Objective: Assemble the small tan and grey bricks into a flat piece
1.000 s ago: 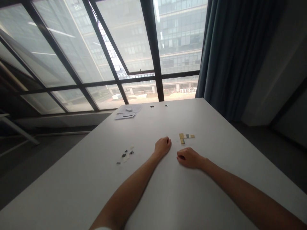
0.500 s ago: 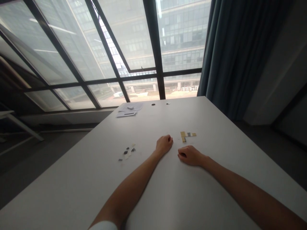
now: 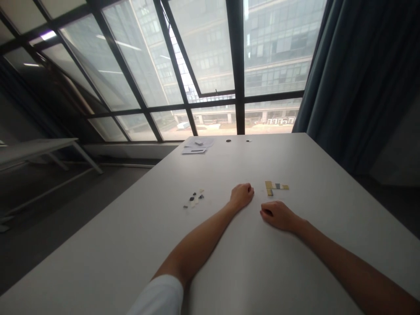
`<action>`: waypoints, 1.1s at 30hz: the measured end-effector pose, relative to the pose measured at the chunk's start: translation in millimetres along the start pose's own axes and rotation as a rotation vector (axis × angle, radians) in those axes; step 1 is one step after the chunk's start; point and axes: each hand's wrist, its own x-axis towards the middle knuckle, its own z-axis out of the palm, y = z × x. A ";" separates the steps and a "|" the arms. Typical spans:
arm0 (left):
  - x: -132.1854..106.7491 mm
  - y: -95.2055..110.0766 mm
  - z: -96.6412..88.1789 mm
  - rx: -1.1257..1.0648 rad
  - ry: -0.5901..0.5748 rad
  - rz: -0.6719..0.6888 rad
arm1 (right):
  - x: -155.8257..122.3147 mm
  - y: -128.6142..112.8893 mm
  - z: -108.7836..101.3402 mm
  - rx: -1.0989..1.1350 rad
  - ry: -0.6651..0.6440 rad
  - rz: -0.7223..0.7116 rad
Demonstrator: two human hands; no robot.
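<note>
My left hand [image 3: 242, 194] rests on the white table [image 3: 226, 253] in a loose fist. I make out nothing in it. Closer to me and to the right lies my right hand [image 3: 278, 215], also curled into a fist, with a dark hollow between thumb and fingers and no object showing. Just beyond the right hand is a small arrangement of flat yellow, grey and white pieces [image 3: 276, 186], too small to name exactly. Neither hand touches it. Left of my left forearm are several scattered small dark and cream bits [image 3: 192, 199].
Papers [image 3: 197, 143] with a small white item on top lie at the far left of the table. A dark round disc [image 3: 229, 141] and a smaller dark bit [image 3: 248, 141] sit near the far edge. Windows stand beyond, a blue curtain [image 3: 354, 87] at the right, another table [image 3: 39, 151] at left.
The view has turned to the left, so everything sits farther right in the picture. Both hands keep their closed shape and their places on the table.
</note>
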 end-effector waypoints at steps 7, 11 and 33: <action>-0.9 0.4 0.1 -0.005 -0.005 0.014 | -1.7 5.5 3.8 -0.016 0.005 -0.005; -1.2 0.7 -0.5 -0.001 -0.009 0.018 | -1.5 4.4 2.3 -0.021 0.000 -0.007; -0.2 -2.3 1.0 -0.009 0.005 0.025 | -0.4 3.8 2.7 0.002 -0.001 0.004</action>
